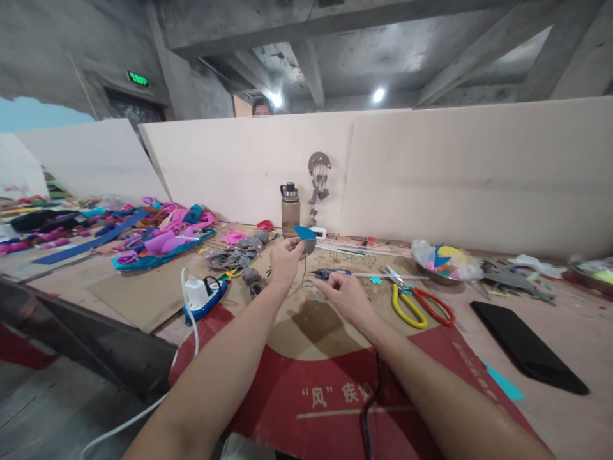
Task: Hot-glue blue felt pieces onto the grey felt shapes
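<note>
My left hand (286,260) pinches a small felt piece (307,235), blue on top and grey below, with a grey strand hanging beneath it. To its right, my right hand (342,292) is closed over the cardboard; what its fingertips hold, if anything, is too small to name. Just beyond them lies a dark blue pen-like tool (325,273). Scissors (407,295) with one yellow and one red handle lie to the right, by a small turquoise felt shape (376,280). Balls of grey yarn (249,276) sit left of my left hand.
A bottle (290,211) stands by the white board, near a hanging grey ornament (320,167). A power strip (205,300) and felt scraps (167,239) are left; a bowl (447,275) and black phone (529,345) are right. A person's head shows above the board.
</note>
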`<action>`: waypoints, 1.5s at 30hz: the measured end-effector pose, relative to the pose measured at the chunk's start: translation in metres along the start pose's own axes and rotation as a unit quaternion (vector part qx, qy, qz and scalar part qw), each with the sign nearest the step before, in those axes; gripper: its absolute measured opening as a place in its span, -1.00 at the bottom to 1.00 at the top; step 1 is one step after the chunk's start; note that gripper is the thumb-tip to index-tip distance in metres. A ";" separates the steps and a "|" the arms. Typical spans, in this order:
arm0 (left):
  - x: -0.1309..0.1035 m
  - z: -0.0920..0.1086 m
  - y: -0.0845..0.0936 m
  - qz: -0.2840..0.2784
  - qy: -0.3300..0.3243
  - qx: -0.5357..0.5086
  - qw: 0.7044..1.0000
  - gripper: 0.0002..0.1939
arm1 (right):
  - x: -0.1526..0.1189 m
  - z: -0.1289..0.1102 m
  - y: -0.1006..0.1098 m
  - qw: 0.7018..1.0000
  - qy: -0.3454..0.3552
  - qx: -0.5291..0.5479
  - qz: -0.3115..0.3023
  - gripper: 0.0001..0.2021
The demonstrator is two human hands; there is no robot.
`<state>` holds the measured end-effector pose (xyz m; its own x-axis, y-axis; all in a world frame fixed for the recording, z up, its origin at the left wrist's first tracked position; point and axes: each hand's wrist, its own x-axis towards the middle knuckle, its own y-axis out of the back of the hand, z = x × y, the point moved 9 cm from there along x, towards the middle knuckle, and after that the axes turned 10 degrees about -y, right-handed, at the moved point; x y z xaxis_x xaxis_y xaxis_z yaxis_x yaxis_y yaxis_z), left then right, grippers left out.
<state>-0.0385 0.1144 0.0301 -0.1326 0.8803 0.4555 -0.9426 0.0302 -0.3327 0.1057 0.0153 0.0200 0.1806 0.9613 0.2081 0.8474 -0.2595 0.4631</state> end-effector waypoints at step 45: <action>-0.040 0.015 -0.052 -0.168 0.014 0.026 0.985 -0.81 | 0.009 0.002 0.067 0.971 -0.001 0.158 0.181 -0.81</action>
<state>0.0112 0.0710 0.0415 0.1973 0.8373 0.5100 -0.9465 0.2982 -0.1234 0.1652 0.0062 0.0515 0.4955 0.8126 0.3070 0.8390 -0.5393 0.0732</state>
